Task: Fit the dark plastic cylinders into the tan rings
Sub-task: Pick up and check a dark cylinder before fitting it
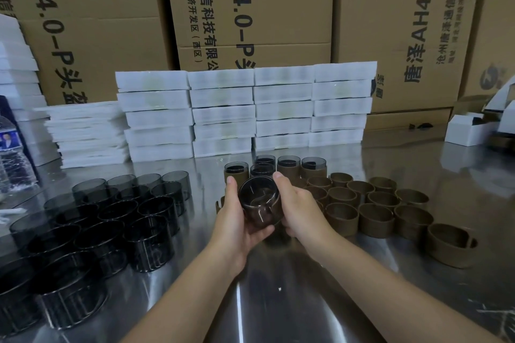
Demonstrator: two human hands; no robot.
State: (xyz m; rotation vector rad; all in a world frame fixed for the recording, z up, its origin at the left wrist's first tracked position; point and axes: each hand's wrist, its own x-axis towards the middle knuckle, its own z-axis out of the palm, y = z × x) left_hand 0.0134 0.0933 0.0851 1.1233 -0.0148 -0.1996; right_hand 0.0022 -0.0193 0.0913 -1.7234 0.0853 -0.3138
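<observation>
While the head view is being taken item by item, 1 dark cylinder point(259, 199) is being gripped above the steel table point(278, 301), its mouth tilted toward the camera. It is being held between the left hand point(237, 220) and the right hand point(298, 209). Both hands are being kept close together, fingers and thumbs curled round its wall. Its lower part is being read as brownish, but whether 1 of the tan rings point(374, 220) is round it cannot be told.

- Step in hand, as judged: 1 cylinder is being seated in a ring, or readied for one.
- Next move, as judged: the cylinder is being called on to enter square to the ring, to be pressed evenly, and then to be stood with the finished pieces point(289, 166).
- Finished pieces: 5 ringed cylinders are being counted, standing upright just beyond the hands.
- Loose cylinders point(111, 217): a large cluster is being stored upright at the left.
- Tan rings: a cluster is being stored at the right, many touching one another. 1 further ring point(219, 203) is being partly hidden behind the left hand.
- Progress: most of the task is being judged as left to do.
- Surface: the table is shiny, and reflections are being thrown along it.
- Room: white foam stacks point(245, 111) are being kept along the table's back, and printed cardboard cartons point(250, 8) are being stacked behind them. A water bottle point(14, 159) is being kept at the far left, and small white boxes point(465, 131) at the far right.
</observation>
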